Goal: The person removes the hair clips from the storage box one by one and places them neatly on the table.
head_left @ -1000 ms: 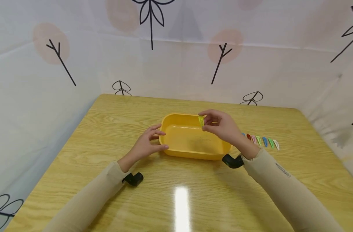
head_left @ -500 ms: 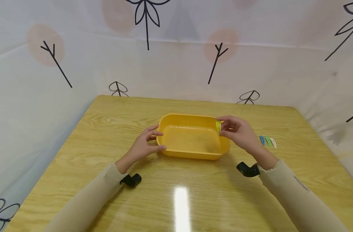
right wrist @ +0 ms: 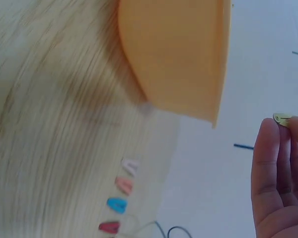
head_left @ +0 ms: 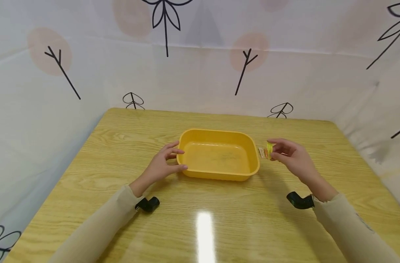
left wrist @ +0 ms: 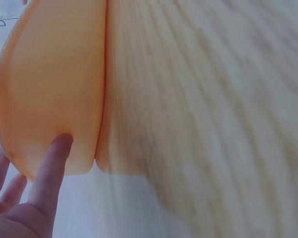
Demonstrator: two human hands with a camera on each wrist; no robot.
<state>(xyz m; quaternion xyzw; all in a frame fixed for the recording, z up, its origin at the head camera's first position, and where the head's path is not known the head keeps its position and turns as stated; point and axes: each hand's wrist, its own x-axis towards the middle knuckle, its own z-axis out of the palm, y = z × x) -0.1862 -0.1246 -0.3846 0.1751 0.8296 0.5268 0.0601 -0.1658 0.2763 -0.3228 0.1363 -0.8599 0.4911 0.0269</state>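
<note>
A yellow plastic basin (head_left: 218, 175) sits on the wooden table. My left hand (head_left: 162, 162) grips its left end. In the left wrist view the thumb (left wrist: 54, 163) presses the basin's outer wall (left wrist: 54, 74), with the other fingers round the end. To the right of the basin, my right hand (head_left: 293, 159) pinches a yellow snap hair clip (head_left: 269, 149) between thumb and fingertips, above the table. The clip (right wrist: 282, 119) also shows at the fingertips in the right wrist view.
A row of snap hair clips (head_left: 261, 152) lies right of the basin, partly hidden behind the right hand. In the right wrist view a white clip (right wrist: 130, 166), a pink one (right wrist: 123, 185), a blue one (right wrist: 116, 205) and a red one (right wrist: 109, 227) show. A patterned cloth (head_left: 200, 80) hangs behind the table.
My right hand has moved rightward from over the basin to beyond its right rim, still pinching the yellow hair clip. The left hand stays at the basin's left end.
</note>
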